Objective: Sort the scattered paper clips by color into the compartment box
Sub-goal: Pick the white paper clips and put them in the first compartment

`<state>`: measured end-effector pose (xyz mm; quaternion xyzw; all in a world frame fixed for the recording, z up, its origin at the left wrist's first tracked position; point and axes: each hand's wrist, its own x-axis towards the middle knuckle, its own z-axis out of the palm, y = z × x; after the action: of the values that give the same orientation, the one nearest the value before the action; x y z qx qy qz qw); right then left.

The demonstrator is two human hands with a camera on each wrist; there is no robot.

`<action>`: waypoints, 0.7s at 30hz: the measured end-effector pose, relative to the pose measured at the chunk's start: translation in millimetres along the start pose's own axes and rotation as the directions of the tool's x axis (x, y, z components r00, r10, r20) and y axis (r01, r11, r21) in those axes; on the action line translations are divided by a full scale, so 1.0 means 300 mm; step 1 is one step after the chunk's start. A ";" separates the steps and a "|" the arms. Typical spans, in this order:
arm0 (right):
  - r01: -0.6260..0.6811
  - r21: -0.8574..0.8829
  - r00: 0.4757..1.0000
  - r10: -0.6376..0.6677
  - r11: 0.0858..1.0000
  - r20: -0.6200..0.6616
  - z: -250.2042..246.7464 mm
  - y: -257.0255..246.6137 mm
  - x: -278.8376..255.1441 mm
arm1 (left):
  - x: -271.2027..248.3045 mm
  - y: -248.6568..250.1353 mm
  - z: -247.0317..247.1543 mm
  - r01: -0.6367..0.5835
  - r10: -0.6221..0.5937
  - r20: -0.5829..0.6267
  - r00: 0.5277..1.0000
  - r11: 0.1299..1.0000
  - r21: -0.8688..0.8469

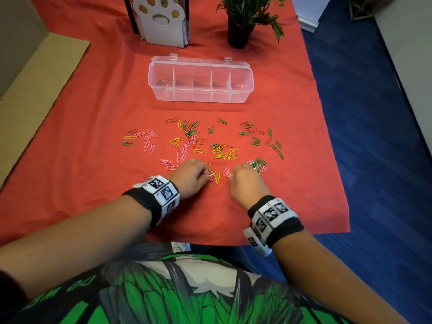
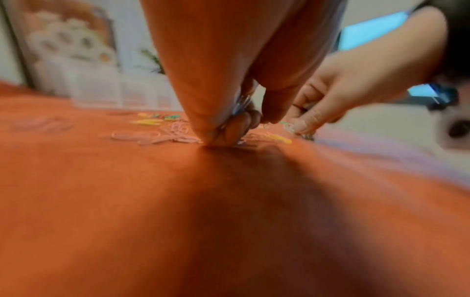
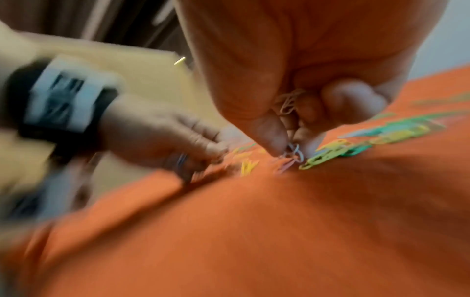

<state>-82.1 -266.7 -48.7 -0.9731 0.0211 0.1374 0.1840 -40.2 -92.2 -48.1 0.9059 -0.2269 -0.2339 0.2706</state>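
Note:
Pink, green, yellow and red paper clips (image 1: pixel 201 143) lie scattered on the red cloth (image 1: pixel 93 127). The clear compartment box (image 1: pixel 201 80) stands open behind them, its compartments bare. My left hand (image 1: pixel 205 174) is curled at the near edge of the scatter and holds several pale clips (image 2: pixel 241 104) in its fingers. My right hand (image 1: pixel 230 175) pinches pale clips (image 3: pixel 292 152) between thumb and finger, with more clips (image 3: pixel 287 102) tucked in its palm. The two hands are close together.
A white paw-print stand (image 1: pixel 161 19) and a potted plant (image 1: pixel 243 22) stand behind the box. Cardboard (image 1: pixel 35 73) lies to the left of the cloth. Blue floor (image 1: pixel 374 136) shows past the cloth's right edge.

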 end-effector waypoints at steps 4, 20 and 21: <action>-0.238 0.651 0.967 0.236 0.721 0.093 -0.077 0.065 0.011 | 0.008 0.014 -0.019 0.220 -0.238 0.061 0.969 0.736 -0.641; -0.396 0.897 0.883 0.350 0.195 0.314 -0.179 0.191 0.043 | 0.194 0.233 -0.034 0.378 -0.327 0.255 0.910 0.398 -0.836; -0.404 0.892 0.878 0.359 0.201 0.317 -0.171 0.196 0.042 | 0.209 0.232 -0.026 0.342 -0.335 0.164 0.928 0.587 -0.734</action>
<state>-62.1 -340.2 -26.9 -0.6387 0.3325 0.1584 0.6756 -6.3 -175.2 -19.6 0.7373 0.0656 -0.3572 0.5697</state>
